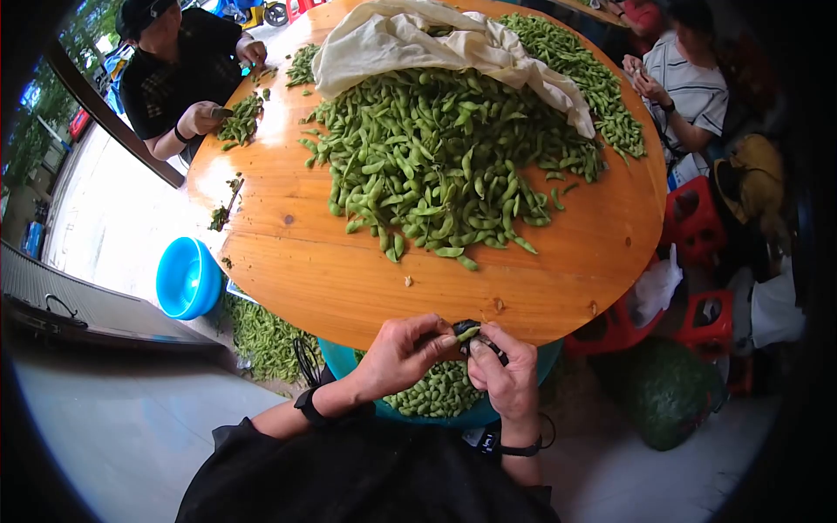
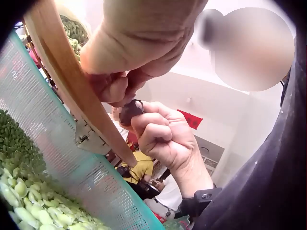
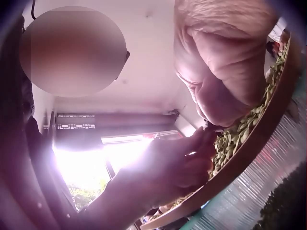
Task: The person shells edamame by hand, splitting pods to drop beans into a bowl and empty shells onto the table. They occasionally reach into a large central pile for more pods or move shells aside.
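In the head view a green pod [image 1: 467, 334] is held between the two hands at the table's near edge. The left hand [image 1: 404, 353] pinches its left end between thumb and fingers. On the other side the right hand [image 1: 506, 370] grips a small dark object [image 1: 498, 351] against the pod; in the left wrist view a dark piece [image 2: 130, 112] covers a fingertip of the right hand [image 2: 165, 136]. Below both hands, shelled beans [image 1: 438, 390] fill a teal basket [image 1: 336, 359]. A big heap of pods [image 1: 427, 157] lies on the wooden table [image 1: 288, 270].
A cream cloth [image 1: 392, 39] partly covers the heap. Two people [image 1: 174, 70], [image 1: 689, 78] sit across the table, handling pods. A blue basin [image 1: 187, 277] stands at the left, red stools [image 1: 693, 218] and a dark green sack [image 1: 658, 392] at the right. More pods [image 1: 266, 340] lie on the floor.
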### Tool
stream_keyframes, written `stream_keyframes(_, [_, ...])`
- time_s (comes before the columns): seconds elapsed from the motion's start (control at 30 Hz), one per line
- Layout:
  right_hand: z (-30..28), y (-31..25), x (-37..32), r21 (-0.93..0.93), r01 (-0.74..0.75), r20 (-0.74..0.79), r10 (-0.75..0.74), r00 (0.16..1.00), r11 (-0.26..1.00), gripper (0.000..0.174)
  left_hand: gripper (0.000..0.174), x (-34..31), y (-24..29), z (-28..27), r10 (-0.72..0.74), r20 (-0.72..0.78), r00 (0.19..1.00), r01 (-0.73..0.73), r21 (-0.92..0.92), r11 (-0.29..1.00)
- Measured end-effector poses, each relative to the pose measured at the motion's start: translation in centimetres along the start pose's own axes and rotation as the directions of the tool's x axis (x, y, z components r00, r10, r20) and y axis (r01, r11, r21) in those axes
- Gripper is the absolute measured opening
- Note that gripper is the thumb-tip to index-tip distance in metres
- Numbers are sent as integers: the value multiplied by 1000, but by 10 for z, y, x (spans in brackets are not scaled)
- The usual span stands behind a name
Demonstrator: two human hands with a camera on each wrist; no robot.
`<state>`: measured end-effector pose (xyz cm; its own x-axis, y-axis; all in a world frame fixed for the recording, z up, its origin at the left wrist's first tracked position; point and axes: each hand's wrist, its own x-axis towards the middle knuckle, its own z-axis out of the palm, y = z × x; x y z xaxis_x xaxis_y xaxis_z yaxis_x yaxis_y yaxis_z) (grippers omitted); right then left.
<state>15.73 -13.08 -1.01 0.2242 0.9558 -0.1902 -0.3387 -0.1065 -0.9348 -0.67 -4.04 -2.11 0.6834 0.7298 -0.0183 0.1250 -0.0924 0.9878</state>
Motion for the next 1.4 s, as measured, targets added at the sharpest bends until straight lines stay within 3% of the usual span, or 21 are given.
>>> stream_keyframes(0.03, [0,-1,-1,73,14,14,-15,1000,997,22,19,0,2,-4,-170,116,979,198,-305,932])
stream_keyframes(0.07, [0,-1,-2,147,27,26,-31,999,989,21,20,0,3,-6,-289,274,917,396,-549,736])
stream_keyframes(0.1, [-3,0,-3,149,26,25,-31,999,988,21,23,1,4,-4,-306,359,882,472,-672,571])
stream_keyframes(0.17, [-13,2,-3,425,-137,147,80,986,895,18,24,1,1,-3,-302,402,864,503,-701,506])
stream_keyframes(0.23, [-16,3,-3,346,-113,141,67,988,931,17,25,2,1,-3,-292,444,847,532,-724,439])
stream_keyframes(0.3, [-14,3,-4,262,-89,133,56,990,961,16,24,3,5,-3,-272,321,907,408,-515,754])
stream_keyframes(0.33, [-9,2,-4,-85,77,37,-75,997,993,16,24,3,11,1,-272,322,907,409,-515,753])
stream_keyframes(0.37, [-4,1,-4,-432,203,-7,-229,973,879,16,26,4,21,7,-144,88,986,162,-244,956])
stream_keyframes(0.4, [-2,-1,-4,-432,205,-6,-230,973,878,16,30,4,26,11,70,-90,993,-60,110,992])
stream_keyframes(0.47, [1,-3,-3,-675,396,105,-450,887,623,17,36,5,20,10,65,-60,996,-58,113,992])
stream_keyframes(0.63, [6,-5,-9,-608,261,19,-314,949,750,15,27,9,15,8,209,16,978,-204,293,934])
stream_keyframes(0.8, [8,-2,-5,-753,349,87,-441,894,558,17,25,5,12,8,320,89,943,-327,426,844])
stream_keyframes(0.93, [10,-3,-2,-753,381,79,-500,862,537,15,33,5,4,4,311,112,944,-329,427,842])
stream_keyframes(1.0, [11,-3,-3,-739,370,56,-496,866,563,17,39,8,4,-1,229,152,961,-254,166,953])
stream_keyframes(1.03, [12,0,-3,-739,370,56,-496,866,563,17,38,7,7,-1,57,165,985,-70,74,995])
stream_keyframes(1.07, [15,5,-4,-780,357,33,-536,843,514,20,38,7,7,0,56,165,985,-69,74,995])
stream_keyframes(1.13, [24,12,-4,-817,338,11,-575,818,466,22,34,11,14,7,-223,189,956,286,-441,851])
stream_keyframes(1.17, [29,14,-4,-850,327,8,-610,792,413,24,32,9,24,17,-338,108,935,339,-551,763])
stream_keyframes(1.27, [37,21,-2,-891,304,19,-641,767,337,27,31,5,18,25,-240,-27,970,182,-569,802])
stream_keyframes(1.33, [39,24,0,-889,329,19,-691,722,320,27,31,7,13,33,-288,-56,956,189,-634,750])
stream_keyframes(1.4, [40,26,2,-900,335,39,-715,698,278,28,30,7,12,34,-235,-111,966,136,-554,821])
